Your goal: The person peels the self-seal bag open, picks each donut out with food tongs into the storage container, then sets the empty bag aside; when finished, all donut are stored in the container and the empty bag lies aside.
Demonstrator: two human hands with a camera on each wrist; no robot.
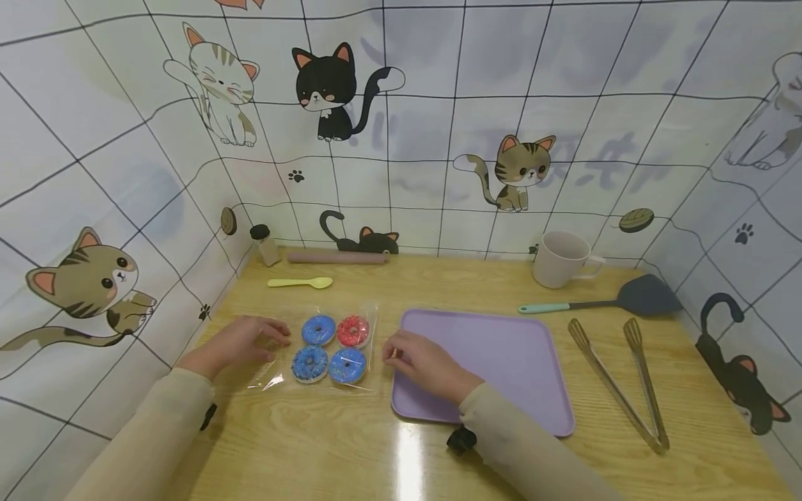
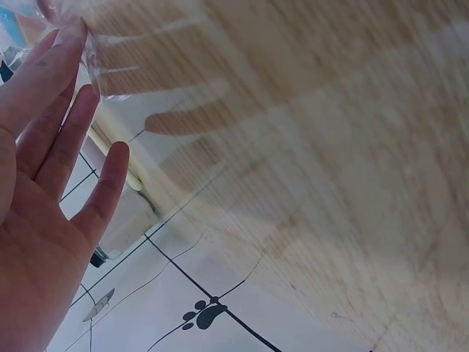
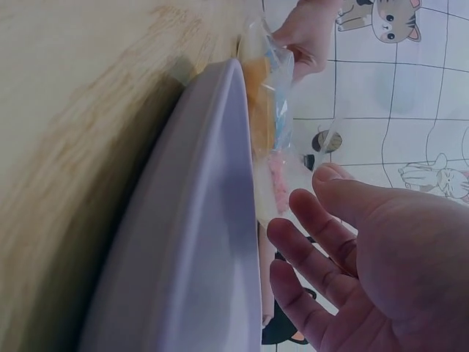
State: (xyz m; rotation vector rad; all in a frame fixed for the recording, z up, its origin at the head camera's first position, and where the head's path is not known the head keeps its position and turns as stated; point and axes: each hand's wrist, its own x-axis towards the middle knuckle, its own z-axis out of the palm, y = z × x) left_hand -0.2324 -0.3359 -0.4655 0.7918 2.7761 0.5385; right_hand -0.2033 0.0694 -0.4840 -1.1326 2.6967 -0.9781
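In the head view a clear plastic bag [image 1: 366,316] holds several toy donuts, blue ones [image 1: 318,330] and a red one [image 1: 353,331]. My left hand [image 1: 244,341] is at the bag's left edge, its fingers extended. In the left wrist view the plastic [image 2: 117,51] lies right at the fingertips of the left hand [image 2: 44,176]. My right hand [image 1: 422,362] is just right of the bag, over the left part of a lilac tray [image 1: 501,362]. Its fingers [image 3: 315,271] are loosely bent in the right wrist view, the thumb near them.
Behind the bag are a yellow spoon [image 1: 301,282], a rolling pin [image 1: 338,257] and a black-capped shaker [image 1: 266,245]. On the right stand a mug [image 1: 560,261], a spatula [image 1: 648,296] and metal tongs [image 1: 626,396]. Cat-patterned cloth [image 1: 426,125] surrounds the table [image 1: 301,438].
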